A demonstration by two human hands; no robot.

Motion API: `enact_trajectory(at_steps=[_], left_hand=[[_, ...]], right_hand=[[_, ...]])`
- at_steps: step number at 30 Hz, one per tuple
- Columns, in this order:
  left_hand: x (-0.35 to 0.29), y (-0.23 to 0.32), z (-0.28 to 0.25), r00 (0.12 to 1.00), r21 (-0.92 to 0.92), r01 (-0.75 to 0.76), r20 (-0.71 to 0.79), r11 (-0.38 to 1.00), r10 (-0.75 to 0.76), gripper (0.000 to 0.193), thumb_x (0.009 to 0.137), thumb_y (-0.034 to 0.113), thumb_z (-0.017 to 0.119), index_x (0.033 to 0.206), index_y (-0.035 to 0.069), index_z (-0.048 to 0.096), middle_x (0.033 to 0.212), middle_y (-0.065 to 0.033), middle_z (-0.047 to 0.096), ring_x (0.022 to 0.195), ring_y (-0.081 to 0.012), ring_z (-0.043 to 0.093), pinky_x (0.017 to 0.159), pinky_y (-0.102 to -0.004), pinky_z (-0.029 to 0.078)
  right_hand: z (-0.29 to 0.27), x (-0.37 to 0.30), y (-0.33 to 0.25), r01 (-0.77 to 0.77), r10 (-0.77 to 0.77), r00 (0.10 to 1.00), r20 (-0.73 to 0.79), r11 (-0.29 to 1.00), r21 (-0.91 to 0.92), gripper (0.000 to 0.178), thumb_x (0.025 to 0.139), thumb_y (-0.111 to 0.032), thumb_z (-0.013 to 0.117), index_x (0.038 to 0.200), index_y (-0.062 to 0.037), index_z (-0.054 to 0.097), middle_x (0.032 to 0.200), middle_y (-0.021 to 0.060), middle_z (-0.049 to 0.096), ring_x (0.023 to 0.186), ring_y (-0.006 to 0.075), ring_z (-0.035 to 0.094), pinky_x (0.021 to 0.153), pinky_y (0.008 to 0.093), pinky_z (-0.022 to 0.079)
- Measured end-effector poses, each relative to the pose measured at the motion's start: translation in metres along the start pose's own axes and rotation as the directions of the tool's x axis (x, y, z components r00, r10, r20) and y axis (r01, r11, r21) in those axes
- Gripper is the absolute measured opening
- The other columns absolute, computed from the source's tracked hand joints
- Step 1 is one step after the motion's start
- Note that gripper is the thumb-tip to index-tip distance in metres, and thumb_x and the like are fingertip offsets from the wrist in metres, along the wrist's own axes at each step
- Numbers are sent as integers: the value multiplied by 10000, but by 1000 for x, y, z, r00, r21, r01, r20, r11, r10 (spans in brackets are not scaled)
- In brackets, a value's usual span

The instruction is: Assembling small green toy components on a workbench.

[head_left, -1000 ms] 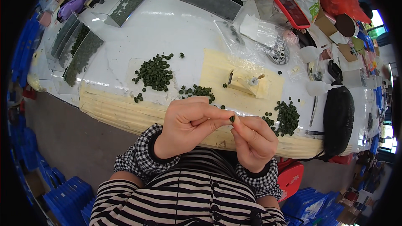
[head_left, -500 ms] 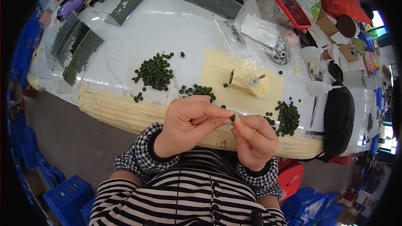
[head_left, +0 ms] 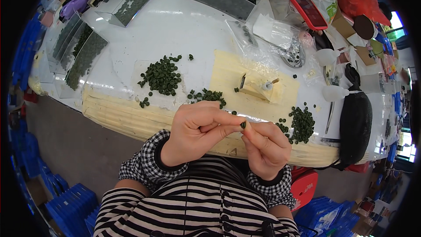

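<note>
- One small, dark green, rounded piece [head_left: 243, 124] is sitting between the fingertips of the left bare hand [head_left: 190, 131] and the right bare hand [head_left: 268, 147].
- Left hand is pinching it between thumb and forefinger.
- Right hand is curling its fingers and touching the piece's right side; whether it is also gripping cannot be told.
- Dark green disc heap [head_left: 161, 77] is lying far left of the hands; another green heap [head_left: 302, 124] is lying right.
- Pale yellow block [head_left: 256, 87] is standing beyond them.
</note>
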State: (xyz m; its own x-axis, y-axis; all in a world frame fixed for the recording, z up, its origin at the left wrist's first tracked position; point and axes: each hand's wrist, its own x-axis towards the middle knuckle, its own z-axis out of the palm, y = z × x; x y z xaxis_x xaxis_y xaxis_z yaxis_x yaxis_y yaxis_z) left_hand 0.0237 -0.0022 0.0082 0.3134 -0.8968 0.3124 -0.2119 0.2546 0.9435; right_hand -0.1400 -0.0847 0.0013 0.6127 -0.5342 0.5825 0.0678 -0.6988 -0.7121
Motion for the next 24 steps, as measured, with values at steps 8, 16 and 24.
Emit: enact_trajectory(at_steps=[8,16,24], left_hand=[[0,-1,1,1000,-17,13,-2,1000,-13,194,770,-1,726,956,55,724,540,53,357,509,-47,322,470,-219,249],[0,-2,1,1000,-54,1,-12,999,-2,215,762,-1,727,970,57,723,543,57,333,504,-47,311,470,-219,240],[0,-1,1,999,-26,-32,-11,999,32,249,754,-14,725,992,60,726,540,49,375,510,-53,334,467,-223,253]], right_hand=[[-1,1,0,1,-1,1000,-2,1000,5,333,733,97,679,1048,-9,684,898,115,662,716,207,607,644,272,477],[-2,4,0,80,-82,996,-26,995,-68,336,700,72,713,1026,-7,697,898,94,663,696,197,614,604,273,495],[-2,4,0,63,-65,997,-33,996,-62,323,697,70,714,1013,0,697,882,97,664,699,198,617,609,280,496]])
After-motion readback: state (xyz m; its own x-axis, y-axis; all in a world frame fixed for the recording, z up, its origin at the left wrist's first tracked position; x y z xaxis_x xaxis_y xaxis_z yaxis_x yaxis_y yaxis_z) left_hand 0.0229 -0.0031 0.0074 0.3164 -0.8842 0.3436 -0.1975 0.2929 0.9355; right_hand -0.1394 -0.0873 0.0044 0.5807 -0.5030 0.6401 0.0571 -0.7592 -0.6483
